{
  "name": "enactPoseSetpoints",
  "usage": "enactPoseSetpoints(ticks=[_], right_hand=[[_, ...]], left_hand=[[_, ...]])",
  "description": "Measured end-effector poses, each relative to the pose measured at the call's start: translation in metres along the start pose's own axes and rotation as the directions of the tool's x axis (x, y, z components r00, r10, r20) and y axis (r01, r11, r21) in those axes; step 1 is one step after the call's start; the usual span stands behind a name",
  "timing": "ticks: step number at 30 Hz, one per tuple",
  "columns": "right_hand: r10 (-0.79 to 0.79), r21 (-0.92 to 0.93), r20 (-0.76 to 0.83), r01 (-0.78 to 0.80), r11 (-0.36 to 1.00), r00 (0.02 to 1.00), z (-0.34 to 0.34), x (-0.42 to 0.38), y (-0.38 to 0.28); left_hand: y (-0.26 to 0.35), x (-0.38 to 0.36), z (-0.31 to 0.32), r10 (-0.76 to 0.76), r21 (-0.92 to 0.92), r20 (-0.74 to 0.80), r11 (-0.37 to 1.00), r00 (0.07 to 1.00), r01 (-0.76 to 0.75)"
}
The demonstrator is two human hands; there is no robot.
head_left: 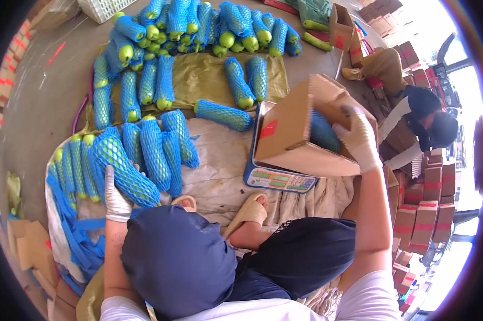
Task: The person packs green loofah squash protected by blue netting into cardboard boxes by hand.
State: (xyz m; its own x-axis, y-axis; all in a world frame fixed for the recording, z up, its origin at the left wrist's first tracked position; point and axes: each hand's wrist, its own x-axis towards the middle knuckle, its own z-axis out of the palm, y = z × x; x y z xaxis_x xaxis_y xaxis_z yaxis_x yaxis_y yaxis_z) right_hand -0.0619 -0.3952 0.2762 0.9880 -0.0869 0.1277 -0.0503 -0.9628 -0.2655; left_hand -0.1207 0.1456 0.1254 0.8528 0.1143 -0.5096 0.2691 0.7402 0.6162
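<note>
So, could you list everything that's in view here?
Netted vegetable: one, green in blue net, in left hand
Other netted vegetables: many, green in blue net, rows and pile ahead
Un-netted vegetables: two, green, top right
Open carton: one, brown, over scale
Scale: one, blue-edged, below carton
Loose netting: uncounted, blue, lower left
Basket: one, white, top left
Stacked cartons: many, brown, right
Co-worker: one, dark-and-pale clothes, right
Slippers: two, beige, on feet
Feet: two, bare-skinned, centre
Left hand: one, pale glove, left
Right hand: one, pale glove, at carton
</note>
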Motion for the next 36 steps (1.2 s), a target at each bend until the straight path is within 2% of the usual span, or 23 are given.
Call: enactPoseSetpoints(ticks=[2, 3, 5, 6, 7, 9, 10, 11, 13, 15, 16, 18, 19, 21, 22, 24, 26, 28, 30, 31, 32, 34, 36], right_hand=[[-0.014, 0.266, -0.220, 0.074, 0.961, 0.975, -0.019, -0.010, -0.082], [-0.056, 0.394, -0.193, 0.130, 0.910, 0.980, -0.011, -0.018, -0.110], [-0.330, 0.314, -0.130, 0.354, 0.881, 0.935, 0.003, -0.032, -0.171], [-0.503, 0.371, -0.098, 0.501, 0.782, 0.859, 0.026, -0.028, -0.194], [-0.520, 0.477, -0.069, 0.485, 0.732, 0.852, 0.070, -0.029, -0.206], [-0.456, 0.418, 0.123, 0.371, 0.829, 0.881, 0.160, -0.012, -0.215], [-0.286, 0.232, 0.300, 0.221, 0.947, 0.910, 0.205, 0.001, -0.212], [-0.151, 0.093, 0.368, 0.126, 0.988, 0.917, 0.238, 0.019, -0.205], [-0.086, -0.059, 0.344, 0.113, 0.992, 0.935, 0.291, 0.054, -0.173], [0.066, -0.142, 0.398, -0.010, 0.990, 0.915, 0.316, 0.073, -0.151], [0.080, -0.163, 0.456, -0.005, 0.987, 0.886, 0.320, 0.077, -0.143], [0.013, -0.264, 0.492, 0.135, 0.955, 0.871, 0.329, 0.077, -0.138], [0.004, -0.260, 0.502, 0.147, 0.954, 0.865, 0.330, 0.082, -0.142], [0.073, -0.197, 0.603, 0.060, 0.978, 0.795, 0.320, 0.088, -0.145], [0.082, -0.200, 0.599, 0.050, 0.979, 0.797, 0.322, 0.081, -0.146], [-0.051, -0.285, 0.510, 0.225, 0.932, 0.859, 0.334, 0.054, -0.151], [0.079, -0.237, 0.556, 0.066, 0.969, 0.827, 0.362, 0.036, -0.149], [0.087, -0.111, 0.581, -0.027, 0.993, 0.809, 0.335, 0.022, -0.165], [0.224, 0.068, 0.632, -0.342, 0.937, 0.742, 0.309, 0.006, -0.183], [0.137, 0.385, 0.698, -0.529, 0.756, 0.703, 0.293, -0.010, -0.188], [0.019, 0.620, 0.717, -0.650, 0.439, 0.697, 0.272, -0.025, -0.192], [-0.172, 0.547, 0.835, -0.758, 0.355, 0.523, 0.169, -0.025, -0.200], [-0.259, 0.688, 0.714, -0.583, 0.432, 0.651, 0.063, -0.025, -0.187]], left_hand=[[-0.005, 0.000, -0.014, -0.075, -0.040, 0.001, 0.996, 0.997, 0.075], [-0.007, -0.003, -0.009, -0.069, 0.000, -0.027, 0.998, 0.997, 0.069], [-0.015, 0.005, -0.012, -0.066, 0.014, -0.067, 0.998, 0.996, 0.067], [-0.020, 0.012, -0.012, -0.063, 0.018, -0.096, 0.998, 0.993, 0.065], [-0.023, 0.014, -0.007, -0.098, 0.017, -0.103, 0.995, 0.990, 0.100], [-0.034, 0.030, -0.014, -0.136, 0.042, -0.119, 0.989, 0.983, 0.142], [-0.042, 0.040, -0.022, -0.127, 0.048, -0.156, 0.990, 0.980, 0.136], [-0.045, 0.046, -0.028, -0.123, 0.046, -0.167, 0.990, 0.978, 0.132], [-0.051, 0.052, -0.040, -0.213, -0.009, -0.102, 0.977, 0.972, 0.214], [-0.050, 0.053, -0.043, -0.226, -0.048, -0.123, 0.974, 0.966, 0.221], [-0.048, 0.051, -0.044, -0.234, -0.086, -0.127, 0.971, 0.964, 0.224], [-0.049, 0.052, -0.048, -0.231, -0.060, -0.114, 0.972, 0.966, 0.226], [-0.050, 0.052, -0.050, -0.244, -0.065, -0.096, 0.969, 0.965, 0.239], [-0.049, 0.051, -0.051, -0.272, -0.064, -0.051, 0.961, 0.961, 0.269], [-0.048, 0.051, -0.051, -0.277, -0.058, -0.045, 0.960, 0.960, 0.274], [-0.051, 0.053, -0.052, -0.276, -0.090, -0.062, 0.959, 0.959, 0.270], [-0.050, 0.054, -0.057, -0.279, -0.083, -0.025, 0.958, 0.960, 0.276], [-0.051, 0.052, -0.058, -0.259, -0.058, -0.114, 0.966, 0.959, 0.253], [-0.054, 0.054, -0.060, -0.254, -0.069, -0.076, 0.966, 0.964, 0.249], [-0.055, 0.054, -0.056, -0.234, -0.060, -0.085, 0.971, 0.968, 0.230], [-0.054, 0.053, -0.052, -0.211, -0.050, -0.097, 0.977, 0.973, 0.207], [-0.053, 0.052, -0.049, -0.231, -0.031, -0.036, 0.973, 0.972, 0.230], [-0.051, 0.052, -0.043, -0.210, -0.050, -0.122, 0.978, 0.970, 0.205]])
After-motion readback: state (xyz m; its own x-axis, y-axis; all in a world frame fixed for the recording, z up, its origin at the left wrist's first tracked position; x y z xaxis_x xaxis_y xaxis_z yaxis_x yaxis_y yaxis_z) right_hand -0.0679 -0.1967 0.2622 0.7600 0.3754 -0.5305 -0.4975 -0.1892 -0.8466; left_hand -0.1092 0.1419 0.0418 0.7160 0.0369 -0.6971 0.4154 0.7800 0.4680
